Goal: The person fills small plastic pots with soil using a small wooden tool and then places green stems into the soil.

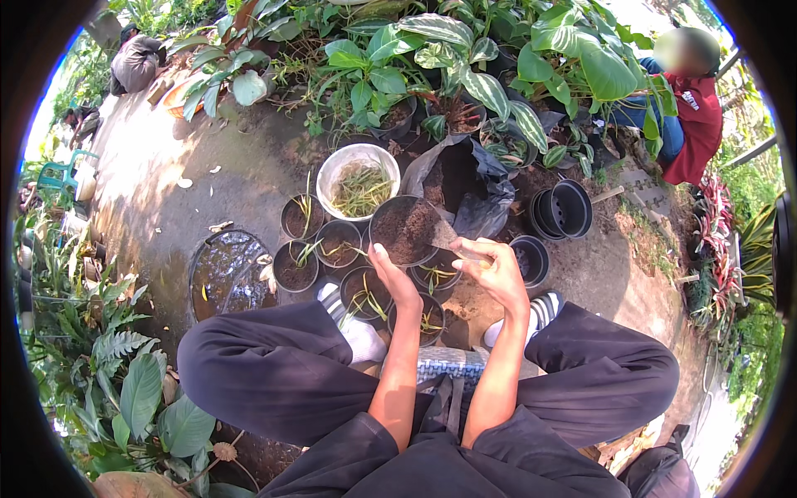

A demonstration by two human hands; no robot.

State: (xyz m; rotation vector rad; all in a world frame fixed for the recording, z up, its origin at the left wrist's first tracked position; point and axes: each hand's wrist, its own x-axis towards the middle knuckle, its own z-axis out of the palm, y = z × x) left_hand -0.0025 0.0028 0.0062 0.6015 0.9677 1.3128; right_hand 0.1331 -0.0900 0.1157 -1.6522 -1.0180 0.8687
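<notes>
My left hand [395, 277] supports the near left side of a black plastic pot [403, 230] with dark soil in it. In my right hand [495, 267] is a small trowel [446, 236], its blade at the pot's right rim. Below and to the left stand several black pots [296, 266] with soil and thin green-yellow seedlings. A white bucket [358, 180] of grassy cuttings stands just behind the held pot. To its right, an open dark plastic sack [457, 180] holds soil.
Stacked empty black pots [563, 208] and another pot [529, 260] stand to the right. A round water-filled basin [227, 274] lies left. Leafy potted plants [386, 75] line the back. A person in red [694, 118] sits at the upper right; others are at the far left.
</notes>
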